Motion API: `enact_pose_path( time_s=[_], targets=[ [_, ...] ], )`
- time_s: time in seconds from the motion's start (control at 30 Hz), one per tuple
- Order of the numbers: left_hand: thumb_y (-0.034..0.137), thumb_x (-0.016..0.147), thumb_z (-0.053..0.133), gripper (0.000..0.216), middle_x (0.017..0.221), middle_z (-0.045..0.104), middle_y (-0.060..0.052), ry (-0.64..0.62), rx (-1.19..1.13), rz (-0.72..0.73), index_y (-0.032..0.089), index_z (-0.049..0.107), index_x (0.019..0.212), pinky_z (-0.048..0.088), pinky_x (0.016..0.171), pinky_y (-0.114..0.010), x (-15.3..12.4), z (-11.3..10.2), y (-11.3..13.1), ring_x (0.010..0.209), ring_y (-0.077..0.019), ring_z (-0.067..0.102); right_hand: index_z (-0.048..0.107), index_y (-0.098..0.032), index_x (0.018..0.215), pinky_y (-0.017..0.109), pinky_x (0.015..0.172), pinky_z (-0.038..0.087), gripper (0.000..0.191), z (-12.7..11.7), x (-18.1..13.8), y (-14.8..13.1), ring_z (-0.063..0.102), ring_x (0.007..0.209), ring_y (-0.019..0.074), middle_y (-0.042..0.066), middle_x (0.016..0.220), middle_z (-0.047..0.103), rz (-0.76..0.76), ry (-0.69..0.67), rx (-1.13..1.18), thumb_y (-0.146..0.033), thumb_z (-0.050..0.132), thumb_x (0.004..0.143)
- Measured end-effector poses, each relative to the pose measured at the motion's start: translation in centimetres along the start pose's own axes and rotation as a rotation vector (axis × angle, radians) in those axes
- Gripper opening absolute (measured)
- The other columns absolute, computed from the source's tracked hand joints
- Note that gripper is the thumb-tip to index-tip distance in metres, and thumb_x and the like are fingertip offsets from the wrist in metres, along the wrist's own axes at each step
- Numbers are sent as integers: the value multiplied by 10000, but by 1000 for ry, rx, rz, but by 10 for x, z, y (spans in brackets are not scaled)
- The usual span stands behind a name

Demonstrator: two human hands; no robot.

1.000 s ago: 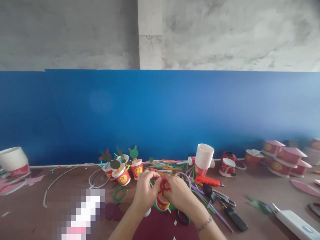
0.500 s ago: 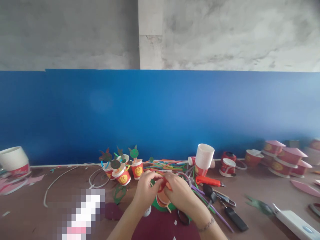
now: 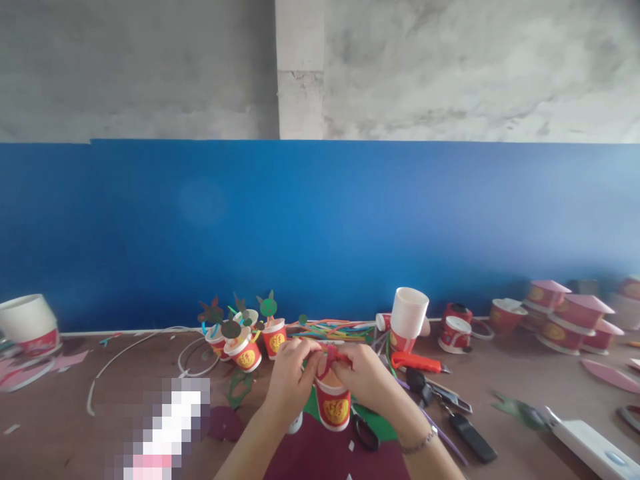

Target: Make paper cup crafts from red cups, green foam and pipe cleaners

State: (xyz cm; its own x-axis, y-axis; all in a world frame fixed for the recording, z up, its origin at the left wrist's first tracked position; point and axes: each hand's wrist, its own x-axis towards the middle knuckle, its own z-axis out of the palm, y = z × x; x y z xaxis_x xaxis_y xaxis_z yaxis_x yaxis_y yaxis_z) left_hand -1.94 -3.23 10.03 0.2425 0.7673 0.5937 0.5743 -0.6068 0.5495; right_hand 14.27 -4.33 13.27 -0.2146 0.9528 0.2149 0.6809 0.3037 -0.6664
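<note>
A small red-and-white paper cup [image 3: 334, 408] with a yellow emblem stands upright between my hands, over dark red paper. At its top, a thin red strip [image 3: 329, 361] forms a bent loop above the rim; whether it is straw or paper I cannot tell. The fingers of my left hand [image 3: 291, 379] are pinched at the strip's left side, close to the rim. On the other side, my right hand [image 3: 367, 377] grips the strip between thumb and fingers. Green paper [image 3: 383, 427] and black-handled scissors [image 3: 367, 435] lie beside the cup.
Several decorated cups [image 3: 244, 352] stand left of centre. Behind my hands lie coloured straws [image 3: 333, 328]. To the right are a stacked white cup [image 3: 409, 317], an orange cutter [image 3: 417, 363], keys [image 3: 470, 437] and pink-roofed cups [image 3: 563, 327]. A thin white cable [image 3: 107, 363] curves at left.
The cup has turned from tilted to upright, so its emblem now faces me. My hands have moved slightly apart, and the red strip shows more clearly above the rim.
</note>
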Motion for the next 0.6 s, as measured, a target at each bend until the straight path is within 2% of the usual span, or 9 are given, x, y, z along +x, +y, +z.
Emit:
enact_pose_path(
  time_s=[0.13,0.27,0.43,0.6],
  targets=[
    [321,919,395,240,814,636,-41,52,-35,4,207,589,836,397,749,-320,-2,2,-4,803,-199,564,627,-162,634,216,532,310,214,1,1,-1,441,560,117,-23,561,521,-36,5,44,-170,434,726],
    [297,915,408,206,842,646,-44,92,-176,-8,198,587,890,436,733,-291,-4,3,-3,806,-185,590,620,-152,651,209,533,318,187,-2,-1,-6,439,578,110,-24,585,523,-48,-2,56,-136,442,705],
    [285,916,407,199,845,647,-45,134,-276,-22,186,579,908,460,722,-270,-7,3,4,806,-173,607,664,-157,818,200,527,350,183,0,-4,-9,458,586,109,-31,629,573,-31,-124,210,-166,528,695],
    [280,917,403,202,867,654,-57,209,-276,-11,175,575,932,475,712,-268,-8,6,4,813,-172,617,674,-154,762,210,556,390,140,10,-4,-4,515,615,129,-16,650,627,-14,-111,235,-188,555,696]
  ],
)
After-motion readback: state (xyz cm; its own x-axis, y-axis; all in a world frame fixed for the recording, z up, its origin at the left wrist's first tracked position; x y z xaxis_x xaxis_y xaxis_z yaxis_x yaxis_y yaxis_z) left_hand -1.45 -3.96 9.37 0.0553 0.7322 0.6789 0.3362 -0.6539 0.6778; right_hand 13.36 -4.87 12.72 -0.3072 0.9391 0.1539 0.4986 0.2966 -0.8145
